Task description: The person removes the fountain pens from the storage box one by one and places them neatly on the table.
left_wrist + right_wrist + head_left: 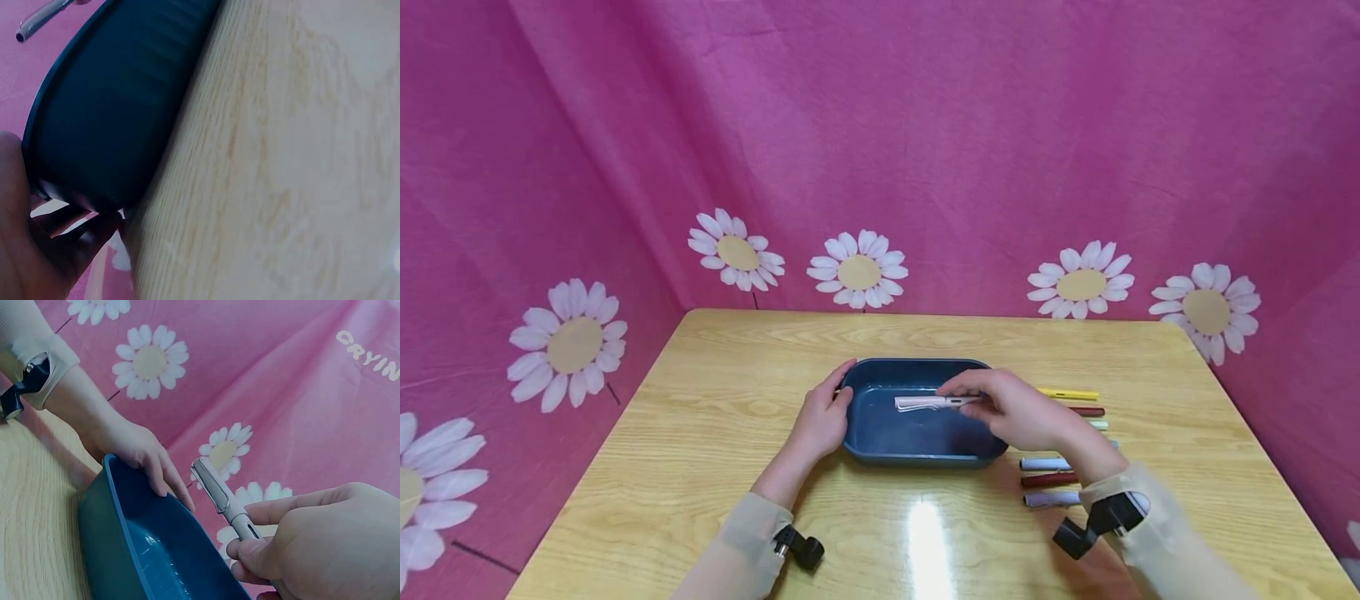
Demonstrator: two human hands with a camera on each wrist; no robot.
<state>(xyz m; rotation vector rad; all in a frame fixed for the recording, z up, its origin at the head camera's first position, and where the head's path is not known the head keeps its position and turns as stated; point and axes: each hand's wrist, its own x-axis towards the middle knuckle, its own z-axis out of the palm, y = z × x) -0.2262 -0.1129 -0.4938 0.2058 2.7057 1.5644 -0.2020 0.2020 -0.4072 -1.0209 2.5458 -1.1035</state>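
Note:
A dark blue rectangular dish (pixel 917 454) stands on the wooden table. My left hand (pixel 822 419) grips its left end, thumb over the rim and fingers along the outside wall; the left wrist view shows those fingers against the dish wall (pixel 119 106). Above the dish, my right hand (pixel 1018 408) pinches a pale pink pen (pixel 925 402) with a wire clip, its capped end pointing left. From the right wrist, the pen (pixel 220 490) slants up out of the thumb and fingers, over the dish's open inside (pixel 150 544).
Right of the dish, several pens lie in a column, partly hidden by my right forearm: a yellow pen (pixel 1071 393), a light blue pen (pixel 1043 463), a dark red pen (pixel 1048 480) and a lavender pen (pixel 1051 499) among them. Pink flowered cloth (pixel 955 167) hangs behind the table (pixel 700 467).

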